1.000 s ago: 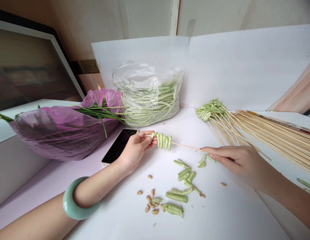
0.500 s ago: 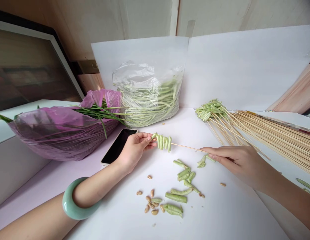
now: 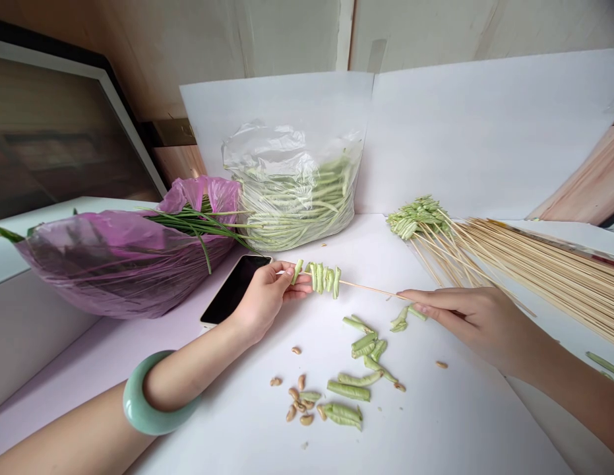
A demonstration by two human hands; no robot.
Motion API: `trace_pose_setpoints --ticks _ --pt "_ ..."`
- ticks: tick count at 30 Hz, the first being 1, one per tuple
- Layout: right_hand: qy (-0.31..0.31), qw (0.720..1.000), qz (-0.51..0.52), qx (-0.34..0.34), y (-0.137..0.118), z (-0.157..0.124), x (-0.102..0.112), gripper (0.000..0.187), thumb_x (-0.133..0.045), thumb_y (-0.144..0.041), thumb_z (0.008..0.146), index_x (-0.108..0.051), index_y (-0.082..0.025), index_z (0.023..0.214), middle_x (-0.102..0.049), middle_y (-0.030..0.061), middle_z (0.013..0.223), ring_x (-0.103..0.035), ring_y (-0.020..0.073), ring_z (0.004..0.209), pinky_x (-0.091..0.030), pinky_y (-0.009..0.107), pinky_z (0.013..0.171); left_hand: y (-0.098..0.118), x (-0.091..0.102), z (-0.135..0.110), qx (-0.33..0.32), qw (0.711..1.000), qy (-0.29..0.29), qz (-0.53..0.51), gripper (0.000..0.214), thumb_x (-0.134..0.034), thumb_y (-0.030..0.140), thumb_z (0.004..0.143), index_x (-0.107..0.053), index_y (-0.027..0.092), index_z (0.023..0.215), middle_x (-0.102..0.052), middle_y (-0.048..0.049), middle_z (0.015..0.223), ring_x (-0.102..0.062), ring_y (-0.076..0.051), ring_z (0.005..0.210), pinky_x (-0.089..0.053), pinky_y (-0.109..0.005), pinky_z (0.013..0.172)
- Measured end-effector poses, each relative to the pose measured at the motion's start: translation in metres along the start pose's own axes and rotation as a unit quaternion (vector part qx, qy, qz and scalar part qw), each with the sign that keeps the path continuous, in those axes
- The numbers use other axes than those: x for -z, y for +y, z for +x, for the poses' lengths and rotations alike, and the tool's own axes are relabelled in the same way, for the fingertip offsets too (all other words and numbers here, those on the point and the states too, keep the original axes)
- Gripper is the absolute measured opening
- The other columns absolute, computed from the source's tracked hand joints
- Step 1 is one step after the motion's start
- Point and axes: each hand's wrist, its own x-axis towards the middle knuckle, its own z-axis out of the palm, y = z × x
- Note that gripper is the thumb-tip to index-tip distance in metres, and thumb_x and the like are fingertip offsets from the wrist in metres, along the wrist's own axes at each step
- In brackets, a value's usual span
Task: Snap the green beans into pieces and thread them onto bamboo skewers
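Our left hand [image 3: 267, 297] is grasping a thin bamboo skewer [image 3: 370, 289] near one end, and the fingers [image 3: 294, 288] are closed on it just beside the threaded pieces. Our right hand [image 3: 477, 323] is holding the other part of the same skewer, with its fingers [image 3: 420, 295] pinched around the wood. Between our two hands, some green bean pieces [image 3: 322, 278] are sitting on the skewer, folded and close together, above the bench [image 3: 435, 422] and not touching it.

Under the skewer, more cut bean pieces [image 3: 349, 390] are lying loose on the white bench, with small pale brown seeds [image 3: 299, 399] near them. A black phone [image 3: 235, 290] lies just beside our left hand, and a pale green bangle [image 3: 151, 393] is around that wrist. Farther back, a clear plastic bag [image 3: 297, 198] stands full of long green beans. On the left lies a purple bag [image 3: 113, 264] with long green stalks [image 3: 198, 224]. On the right we see finished bean skewers [image 3: 418, 218] lying on a wide pile of bare skewers [image 3: 549, 264].
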Motion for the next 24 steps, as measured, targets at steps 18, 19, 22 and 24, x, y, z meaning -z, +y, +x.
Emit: trace_pose_setpoints --ticks 18,19,22,24 --pt "-0.002 1.0 0.011 0.003 -0.0014 -0.0005 -0.002 0.031 -0.049 -0.041 0.085 -0.075 -0.031 0.099 -0.075 -0.0003 0.072 -0.07 0.0271 0.067 -0.053 0.034 0.05 -0.0036 0.0024 0.0016 -0.029 0.999 -0.022 -0.008 0.009 -0.054 0.015 0.085 -0.055 0.012 0.077 -0.066 -0.0061 0.073 -0.064 -0.012 0.061 -0.052 -0.027 0.068" --pt "-0.003 1.0 0.011 0.003 -0.0014 -0.0004 -0.0019 0.031 -0.049 -0.04 0.085 -0.075 -0.031 0.099 -0.076 0.0 0.073 -0.07 0.027 0.066 -0.053 0.034 0.051 -0.0035 0.0024 0.0016 -0.029 0.999 -0.021 -0.009 0.009 -0.053 0.015 0.086 -0.055 0.012 0.077 -0.066 -0.0061 0.073 -0.064 -0.012 0.061 -0.052 -0.027 0.068" --pt "-0.006 1.0 0.015 0.003 -0.0015 -0.0001 -0.0019 0.031 -0.049 -0.04 0.085 -0.075 -0.03 0.101 -0.077 0.0007 0.08 -0.07 0.0263 0.066 -0.055 0.035 0.054 -0.0027 0.0023 0.0012 -0.027 0.999 -0.019 -0.012 0.009 -0.054 0.015 0.085 -0.055 0.012 0.076 -0.066 -0.0063 0.072 -0.064 -0.012 0.061 -0.052 -0.027 0.068" --pt "-0.009 1.0 0.024 0.0 -0.0016 0.0 -0.0022 0.031 -0.049 -0.039 0.085 -0.074 -0.03 0.101 -0.077 0.0007 0.086 -0.071 0.0261 0.068 -0.056 0.035 0.056 -0.0024 0.0021 0.0009 -0.026 0.999 -0.018 -0.015 0.008 -0.055 0.015 0.084 -0.055 0.013 0.076 -0.066 -0.0061 0.072 -0.064 -0.012 0.061 -0.052 -0.027 0.068"
